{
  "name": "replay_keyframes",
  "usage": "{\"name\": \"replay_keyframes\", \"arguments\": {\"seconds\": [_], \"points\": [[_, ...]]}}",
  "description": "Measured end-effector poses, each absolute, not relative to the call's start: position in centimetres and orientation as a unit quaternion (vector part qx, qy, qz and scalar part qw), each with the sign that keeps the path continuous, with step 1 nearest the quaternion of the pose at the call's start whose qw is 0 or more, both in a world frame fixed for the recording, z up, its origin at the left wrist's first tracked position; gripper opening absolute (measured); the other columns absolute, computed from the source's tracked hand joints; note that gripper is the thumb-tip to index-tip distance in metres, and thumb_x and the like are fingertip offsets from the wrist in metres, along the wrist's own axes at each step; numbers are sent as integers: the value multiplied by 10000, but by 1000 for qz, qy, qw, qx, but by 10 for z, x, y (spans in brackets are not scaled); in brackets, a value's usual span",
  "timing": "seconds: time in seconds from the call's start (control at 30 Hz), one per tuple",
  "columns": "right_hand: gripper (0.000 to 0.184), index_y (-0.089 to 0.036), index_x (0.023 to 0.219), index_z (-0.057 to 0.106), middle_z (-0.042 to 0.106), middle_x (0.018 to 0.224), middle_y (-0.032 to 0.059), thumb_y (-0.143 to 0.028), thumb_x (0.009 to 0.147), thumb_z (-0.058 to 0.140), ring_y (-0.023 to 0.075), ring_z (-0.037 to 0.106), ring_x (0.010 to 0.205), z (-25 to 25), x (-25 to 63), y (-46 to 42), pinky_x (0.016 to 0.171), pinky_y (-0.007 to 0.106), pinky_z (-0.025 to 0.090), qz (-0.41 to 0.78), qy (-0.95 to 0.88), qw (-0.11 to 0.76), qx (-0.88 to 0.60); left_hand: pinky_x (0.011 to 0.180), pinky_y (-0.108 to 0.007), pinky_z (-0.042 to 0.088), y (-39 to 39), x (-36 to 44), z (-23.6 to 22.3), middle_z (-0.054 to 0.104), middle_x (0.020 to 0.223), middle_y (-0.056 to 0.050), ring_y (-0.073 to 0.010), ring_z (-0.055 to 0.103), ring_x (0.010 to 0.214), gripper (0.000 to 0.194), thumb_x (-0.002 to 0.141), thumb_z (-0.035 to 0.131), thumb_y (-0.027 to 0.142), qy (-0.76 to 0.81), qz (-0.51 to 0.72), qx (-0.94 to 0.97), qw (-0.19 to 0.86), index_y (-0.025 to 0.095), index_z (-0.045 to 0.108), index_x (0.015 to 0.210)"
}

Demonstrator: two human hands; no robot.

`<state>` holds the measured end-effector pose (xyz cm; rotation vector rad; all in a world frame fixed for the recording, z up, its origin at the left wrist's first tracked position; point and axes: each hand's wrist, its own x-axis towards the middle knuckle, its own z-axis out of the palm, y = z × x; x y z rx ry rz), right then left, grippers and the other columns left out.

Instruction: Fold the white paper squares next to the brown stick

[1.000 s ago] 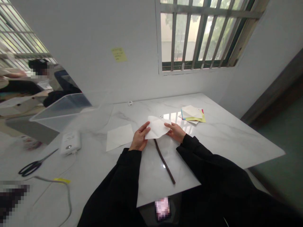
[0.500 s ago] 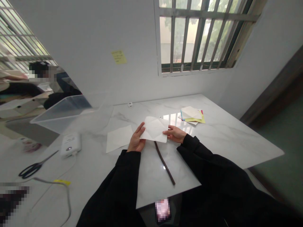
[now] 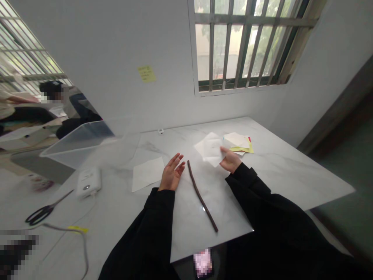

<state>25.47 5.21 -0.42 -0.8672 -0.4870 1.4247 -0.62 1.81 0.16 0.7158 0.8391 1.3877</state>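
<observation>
White walls (image 3: 101, 58), barred window (image 3: 241, 42), seemingly marble table (image 3: 279, 167)

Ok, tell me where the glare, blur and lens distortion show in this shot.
Head view: daylight from the barred window throws a soft glare on the marble table near the paper stack; a small highlight sits beside the dark stick. Wide-lens bending tilts walls and bars. The paper in the right hand looks slightly motion-smeared; pixelated patches mask spots at left and bottom.

white paper (image 3: 210, 149) – dark brown stick (image 3: 201, 196) – white grey-veined marble table (image 3: 276, 167), black sleeves (image 3: 151, 225).
</observation>
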Motion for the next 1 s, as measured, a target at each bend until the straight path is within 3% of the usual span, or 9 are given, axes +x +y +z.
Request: {"name": "replay_keyframes", "arguments": {"seconds": [0.1, 0.17, 0.23, 0.37, 0.43, 0.57, 0.67, 0.83, 1.0], "points": [[453, -157, 1376, 583, 691, 1292, 137, -310, 981, 423, 275, 625, 1271, 8, 311, 67, 1097, 500, 498, 206, -265, 793, -509, 731, -205, 582, 16, -7, 4, 679, 1343, -91, -124, 704, 889, 316, 854, 779, 265, 367, 597, 304, 645, 204, 746, 1163], [551, -164, 1513, 488, 540, 1515, 151, -309, 1004, 335, 278, 457, 1461, 10, 348, 73, 1199, 530, 375, -30, -377, 734, -565, 730, -217, 579, 15, -6, 5, 673, 1343, -93, -129, 695, 887, 298, 878, 748, 295, 370, 593, 302, 648, 202, 747, 1161], [599, -189, 1574, 434, 398, 1638, 136, -297, 992, 347, 285, 334, 1541, 1, 373, 78, 1236, 531, 305, -117, -519, 568, -628, 731, -225, 572, 15, -5, 6, 671, 1338, -94, -129, 687, 879, 294, 887, 726, 306, 374, 590, 297, 651, 200, 746, 1160], [659, -271, 1598, 409, 352, 1671, 141, -562, 1007, 393, 386, 319, 1534, -36, 385, 84, 1194, 691, 245, 27, -692, 183, -697, 723, -233, 563, 15, -5, 8, 691, 1263, -89, -126, 677, 844, 291, 882, 710, 302, 379, 586, 281, 658, 198, 746, 1152], [779, -277, 1621, 365, 276, 1703, 145, -717, 978, 366, 419, 261, 1552, -49, 381, 85, 1190, 729, 184, 78, -698, 115, -703, 719, -234, 563, 15, -5, 9, 701, 1209, -85, -127, 675, 832, 289, 874, 710, 297, 380, 587, 275, 661, 193, 749, 1141], [786, -214, 1604, 399, 320, 1680, 173, -711, 998, 343, 401, 223, 1566, -47, 375, 82, 1218, 692, 134, -15, -668, 200, -717, 700, -231, 561, 15, -5, 10, 710, 1149, -79, -127, 667, 809, 291, 864, 713, 310, 381, 588, 267, 661, 191, 755, 1126], [591, -157, 1426, 609, 556, 1504, 187, -549, 1031, 410, 346, 423, 1451, -35, 358, 75, 1224, 569, 243, -77, -657, 333, -672, 685, -225, 555, 16, -3, 9, 715, 1111, -73, -122, 661, 790, 292, 858, 715, 322, 383, 588, 269, 660, 192, 756, 1117], [330, -177, 986, 794, 766, 920, 88, -410, 956, 563, 225, 672, 868, -31, 285, 55, 863, 336, 494, 90, -717, 416, -552, 678, -215, 551, 18, 0, 8, 712, 1053, -59, -115, 659, 777, 313, 838, 737, 318, 380, 585, 282, 659, 186, 753, 1122], [297, -191, 824, 796, 631, 591, -4, -391, 919, 598, 141, 549, 578, -32, 218, 40, 620, 277, 369, 210, -696, 401, -558, 666, -215, 550, 20, -1, 9, 715, 989, -57, -117, 653, 753, 295, 813, 750, 297, 384, 584, 284, 657, 180, 757, 1084]]}}
